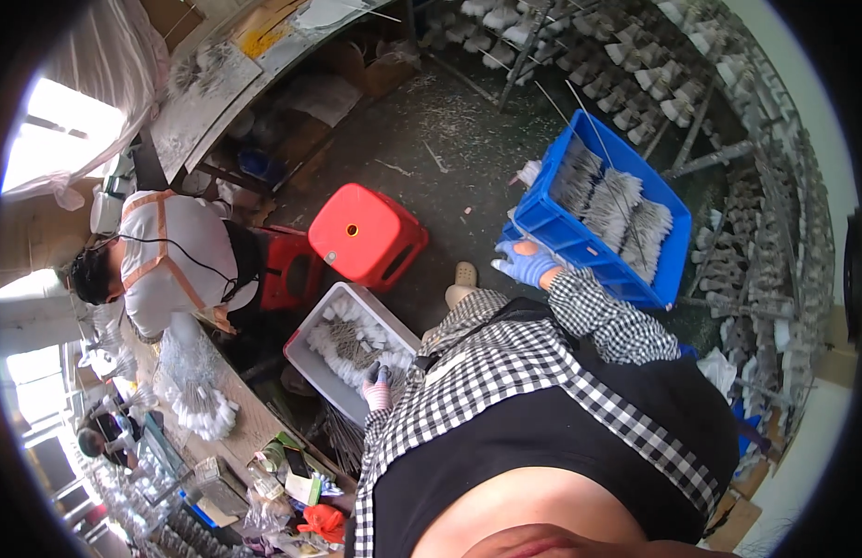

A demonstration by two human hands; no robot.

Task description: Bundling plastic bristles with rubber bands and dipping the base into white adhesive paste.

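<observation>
Wears a black-and-white checked garment (505, 377). Reaches out to the right with the right hand (524, 267), gloved in blue and white, to the near left corner of a blue crate (603, 262). Holds these fingers partly apart, with some bare skin showing; cannot tell whether clamped on the crate's edge or only laid against it. Rests the left hand (377, 389), gloved in pink and white with dark fingertips, at the near end of a grey bin (324, 383), fingers fairly close together; cannot tell whether on the rim or on the load inside.

Has white-tipped bundles (626, 200) lying in rows within the blue crate, and white-tipped stalks (345, 346) heaped inside the grey bin. Shows a beige clog (464, 275) on the dark floor (477, 149) between these 2 containers.

Has a red stool (361, 228) just beyond the grey bin, near a 2nd red seat (291, 265). Has, to the left, a co-worker (175, 251) in a white top with tan straps, beside a wooden workbench (263, 423) bearing a red plastic bag (324, 523). Has loaded racks (728, 153) along the right.
</observation>
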